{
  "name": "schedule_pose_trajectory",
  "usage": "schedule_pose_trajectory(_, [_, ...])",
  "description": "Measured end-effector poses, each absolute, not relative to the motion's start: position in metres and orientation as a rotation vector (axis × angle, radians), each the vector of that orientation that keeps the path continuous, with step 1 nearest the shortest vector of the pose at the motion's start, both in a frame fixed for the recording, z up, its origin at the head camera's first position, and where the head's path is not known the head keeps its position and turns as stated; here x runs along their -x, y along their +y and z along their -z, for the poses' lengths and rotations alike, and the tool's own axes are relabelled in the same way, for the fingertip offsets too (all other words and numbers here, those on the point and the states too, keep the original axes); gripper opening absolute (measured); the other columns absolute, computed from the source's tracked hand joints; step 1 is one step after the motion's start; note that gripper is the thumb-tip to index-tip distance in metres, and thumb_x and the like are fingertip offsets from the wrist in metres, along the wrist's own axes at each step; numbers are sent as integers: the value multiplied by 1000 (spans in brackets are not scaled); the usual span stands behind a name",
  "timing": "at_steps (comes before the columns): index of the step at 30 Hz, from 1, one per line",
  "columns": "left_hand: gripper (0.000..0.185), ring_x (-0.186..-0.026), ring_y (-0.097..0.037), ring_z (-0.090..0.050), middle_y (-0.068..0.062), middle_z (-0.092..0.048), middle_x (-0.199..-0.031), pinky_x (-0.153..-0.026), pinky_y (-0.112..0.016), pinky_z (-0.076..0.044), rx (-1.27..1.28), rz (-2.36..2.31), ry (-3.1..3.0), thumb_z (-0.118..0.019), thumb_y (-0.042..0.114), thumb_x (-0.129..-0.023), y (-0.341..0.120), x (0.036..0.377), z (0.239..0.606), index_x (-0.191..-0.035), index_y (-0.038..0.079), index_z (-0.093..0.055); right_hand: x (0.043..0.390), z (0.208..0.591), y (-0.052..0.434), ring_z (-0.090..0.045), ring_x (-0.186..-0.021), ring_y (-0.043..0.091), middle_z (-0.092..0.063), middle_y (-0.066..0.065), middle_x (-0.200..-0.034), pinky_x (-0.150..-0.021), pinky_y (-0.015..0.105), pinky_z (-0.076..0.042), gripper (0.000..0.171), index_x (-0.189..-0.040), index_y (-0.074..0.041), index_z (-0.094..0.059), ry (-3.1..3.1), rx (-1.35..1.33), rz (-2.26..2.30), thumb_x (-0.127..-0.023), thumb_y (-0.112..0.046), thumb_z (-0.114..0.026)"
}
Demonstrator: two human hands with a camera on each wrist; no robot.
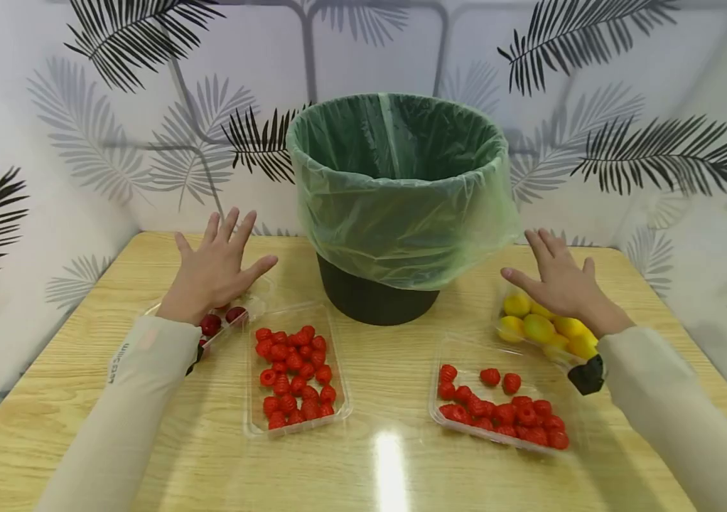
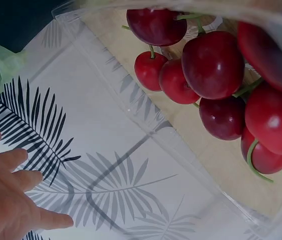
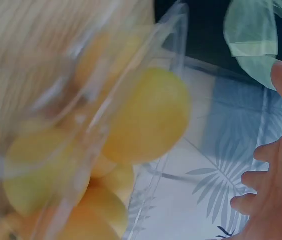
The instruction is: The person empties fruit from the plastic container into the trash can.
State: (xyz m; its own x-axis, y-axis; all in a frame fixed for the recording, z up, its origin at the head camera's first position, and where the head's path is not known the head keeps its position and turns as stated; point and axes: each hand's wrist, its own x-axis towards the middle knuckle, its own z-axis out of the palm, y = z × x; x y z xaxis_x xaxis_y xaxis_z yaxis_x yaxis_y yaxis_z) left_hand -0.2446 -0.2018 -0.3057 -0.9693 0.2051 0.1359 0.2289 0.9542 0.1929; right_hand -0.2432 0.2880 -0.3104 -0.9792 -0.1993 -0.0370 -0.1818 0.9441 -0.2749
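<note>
My left hand (image 1: 212,274) hovers, fingers spread, over the clear box of dark red cherries (image 2: 213,65) at the left. It holds nothing. My right hand (image 1: 558,277), also spread and holding nothing, is above a clear box of yellow lemon-like fruit (image 1: 539,327) at the right. Between the two arms lie two clear plastic boxes of raspberries. The raspberries (image 1: 295,366) in the left box spread over most of its floor. In the right box the raspberries (image 1: 507,412) gather mostly along the near side. The forearms partly hide the cherries and the yellow fruit.
A black bin (image 1: 376,295) lined with a thin green bag (image 1: 401,220) stands at the back centre of the wooden table (image 1: 389,377). Its mouth faces up. Behind it hangs a white cloth (image 1: 261,43) with leaf prints.
</note>
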Motion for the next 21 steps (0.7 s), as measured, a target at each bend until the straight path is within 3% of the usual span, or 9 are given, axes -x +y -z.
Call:
schedule_pose_trajectory(6, [83,-146,-42,-3,-17,-6,-160,-99,-81,3,333,336,-2981,-32,67,-93,-206,240,306,-155,17,-8,244,303,290,-5,-141,51,3,28,-157,-98,81,0,90,-153,-6,6,3026,299,465,-95,-61,-36])
schedule_pose_trajectory(15, [81,-145,-43,-5,-18,-8,-160,-102,-78,1,326,372,-2998,-29,66,-94,-218,227,306,-155,17,-8,249,283,292,-2,-140,53,9,29,-156,-103,76,-7,86,-152,-5,11,2958,343,641,-99,-53,-36])
schedule_pose_trajectory(21, [79,-145,-44,-8,-20,-11,-159,-105,-74,-6,300,367,-3016,-28,63,-96,-230,217,307,-155,13,-8,254,267,287,3,-142,49,10,29,-155,-110,67,-8,82,-151,-1,11,2919,438,781,-101,-44,-37])
